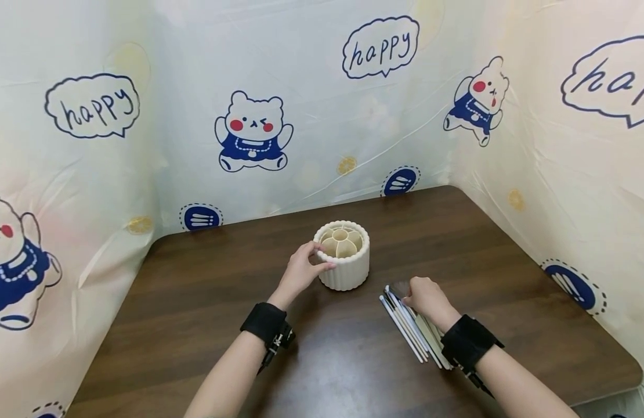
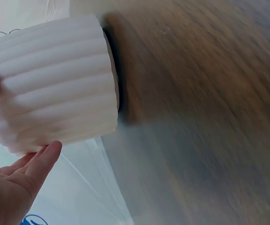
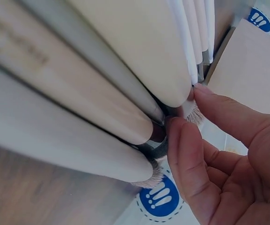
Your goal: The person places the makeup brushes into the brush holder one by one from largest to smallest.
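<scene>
A cream, ribbed round brush holder stands upright on the table, its top divided into several petal-shaped compartments. My left hand grips it at the left side near the rim; the left wrist view shows fingers and thumb against the ribbed wall. To the right lies a row of makeup brushes, side by side, with their bristle ends away from me. Over those ends my right hand pinches a thick cream-handled makeup brush near its bristles, between thumb and fingers. Thinner white-handled brushes lie beside it.
The dark wooden table has rounded corners. Printed curtains with bears and "happy" bubbles hang close along its back and sides. Black straps with small cameras sit on both wrists.
</scene>
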Tool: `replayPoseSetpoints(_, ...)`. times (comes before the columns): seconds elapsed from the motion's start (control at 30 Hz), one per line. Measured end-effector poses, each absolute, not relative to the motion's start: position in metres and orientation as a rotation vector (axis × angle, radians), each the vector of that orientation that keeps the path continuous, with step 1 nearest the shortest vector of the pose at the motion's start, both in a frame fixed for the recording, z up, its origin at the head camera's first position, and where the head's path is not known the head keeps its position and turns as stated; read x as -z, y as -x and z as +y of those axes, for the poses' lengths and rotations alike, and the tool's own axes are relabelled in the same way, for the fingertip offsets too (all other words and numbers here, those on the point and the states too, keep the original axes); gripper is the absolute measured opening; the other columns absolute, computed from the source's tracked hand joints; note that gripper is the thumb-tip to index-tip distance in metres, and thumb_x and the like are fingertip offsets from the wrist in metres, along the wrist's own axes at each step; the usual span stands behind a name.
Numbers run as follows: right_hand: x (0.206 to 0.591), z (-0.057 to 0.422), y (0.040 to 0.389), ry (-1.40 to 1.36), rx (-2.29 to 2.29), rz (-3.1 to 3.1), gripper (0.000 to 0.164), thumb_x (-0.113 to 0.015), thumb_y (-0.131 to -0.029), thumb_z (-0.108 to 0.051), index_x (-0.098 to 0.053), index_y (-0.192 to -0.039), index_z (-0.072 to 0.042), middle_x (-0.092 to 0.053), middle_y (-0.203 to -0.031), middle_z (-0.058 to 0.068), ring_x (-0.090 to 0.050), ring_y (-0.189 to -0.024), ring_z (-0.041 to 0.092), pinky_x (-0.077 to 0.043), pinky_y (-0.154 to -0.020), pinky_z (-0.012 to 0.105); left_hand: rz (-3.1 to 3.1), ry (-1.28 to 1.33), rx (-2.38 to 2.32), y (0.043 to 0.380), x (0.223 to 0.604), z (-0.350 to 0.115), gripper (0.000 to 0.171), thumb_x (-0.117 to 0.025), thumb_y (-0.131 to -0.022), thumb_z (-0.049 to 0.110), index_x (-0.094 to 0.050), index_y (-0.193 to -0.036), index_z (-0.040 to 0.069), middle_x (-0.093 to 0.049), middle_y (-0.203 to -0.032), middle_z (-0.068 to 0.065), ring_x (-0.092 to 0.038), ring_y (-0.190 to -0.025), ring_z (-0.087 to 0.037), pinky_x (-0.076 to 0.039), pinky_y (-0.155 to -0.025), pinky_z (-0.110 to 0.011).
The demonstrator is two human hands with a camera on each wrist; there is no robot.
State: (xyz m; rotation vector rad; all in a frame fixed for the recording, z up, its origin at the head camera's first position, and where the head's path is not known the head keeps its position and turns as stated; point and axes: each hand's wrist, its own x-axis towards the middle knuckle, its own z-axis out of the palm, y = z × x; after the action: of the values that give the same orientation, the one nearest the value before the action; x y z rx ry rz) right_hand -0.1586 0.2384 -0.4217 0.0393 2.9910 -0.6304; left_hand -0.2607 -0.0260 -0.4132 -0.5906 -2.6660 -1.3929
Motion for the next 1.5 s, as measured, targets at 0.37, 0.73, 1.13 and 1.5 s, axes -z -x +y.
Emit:
replayPoseSetpoints(0.37,0.419,0.233,0.154,-0.048,0.594,2.973,0.051,-0.070,-0.083,-0.009,-0.032,-0.050,-0.016,-0.025,-0.050,-0.005,-0.033,-0.048,0.011,-0.028,-0.051,0.023,-2.688,0.567,1.356,0.247,0.412,-0.050,0.040,-0.082,-0.072,0.022,-0.062,-0.103,0.009,-0.062,-0.113,-0.010,-0.057,-0.109,-0.026,-0.046,-0.095,-0.047)
replayPoseSetpoints(0.73,0.416,0.229,0.154,-0.054,0.558,2.982,0.032,-0.070,-0.082,-0.007,-0.051,-0.055,-0.007,-0.052,-0.052,0.005,-0.049,-0.048,0.015,-0.035,-0.048,0.024,-2.675,0.569,1.362,0.229,0.410,-0.080,0.038,-0.082,-0.073,0.020,-0.062,-0.103,0.009,-0.062,-0.117,-0.010,-0.058,-0.111,-0.025,-0.052,-0.086,-0.045)
replayPoseSetpoints(1.13,0.415,0.225,0.156,-0.022,0.521,2.998,0.035,-0.071,-0.081,-0.007,-0.046,-0.056,-0.009,-0.042,-0.053,0.001,-0.041,-0.050,0.015,-0.031,-0.050,0.025,-2.714,0.560,1.284,0.212,0.408,-0.105,0.038,-0.080,-0.074,0.022,-0.060,-0.104,0.010,-0.063,-0.117,-0.008,-0.057,-0.111,-0.024,-0.050,-0.087,-0.043)
replayPoseSetpoints(1.5,0.415,0.225,0.160,-0.075,0.548,2.966,0.027,-0.073,-0.080,-0.014,-0.054,-0.062,-0.006,-0.057,-0.065,0.008,-0.051,-0.059,0.020,-0.042,-0.055,0.033,-2.746,0.547,1.268,0.202,0.405,-0.119,0.037,-0.081,-0.074,0.023,-0.058,-0.100,0.012,-0.060,-0.110,-0.005,-0.054,-0.097,-0.020,-0.045,-0.074,-0.027)
